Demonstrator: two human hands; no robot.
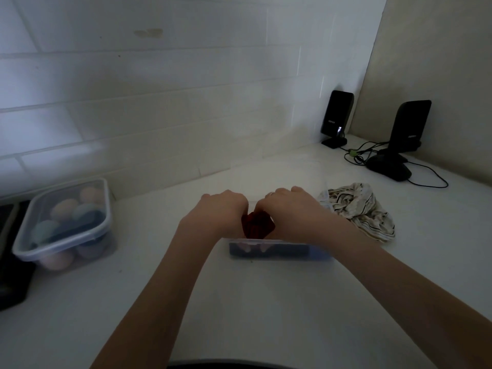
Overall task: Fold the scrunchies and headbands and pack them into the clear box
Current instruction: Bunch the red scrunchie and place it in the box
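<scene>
White counter (266, 302) under tiled wall | clear plastic box (279, 251) centre | left hand (223, 211) and right hand (290, 211) curled together, gripping dark red fabric piece (257, 226) over box | striped cream cloth (359, 209) just right | lidded tub of pastel balls (66, 222) left | two black speakers (336, 118) far right, cables trailing.

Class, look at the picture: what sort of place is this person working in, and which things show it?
Probably a home counter or desk corner: a white tiled wall, two small black speakers with cables, and a lidded plastic box.
</scene>
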